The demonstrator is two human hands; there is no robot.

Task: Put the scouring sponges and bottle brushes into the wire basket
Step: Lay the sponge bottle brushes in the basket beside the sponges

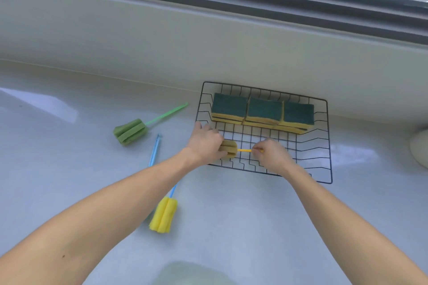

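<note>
A black wire basket (328, 141) sits on the pale counter by the back wall. Three stacks of green-and-yellow scouring sponges (264, 110) fill its far side. Both hands hold a bottle brush with a tan sponge head (230, 149) and a yellow handle, lying across the basket's near half. My left hand (205, 143) grips the head and my right hand (271, 154) pinches the handle. Left of the basket on the counter lies a green bottle brush (130, 132). A second brush with a yellow head and a blue handle (163, 214) lies nearer me, partly under my left forearm.
A raised sill and a dark window frame (231, 0) run behind the counter. A pale rounded object (419, 146) sits at the right edge. A blurred greenish shape (192, 273) shows at the bottom edge.
</note>
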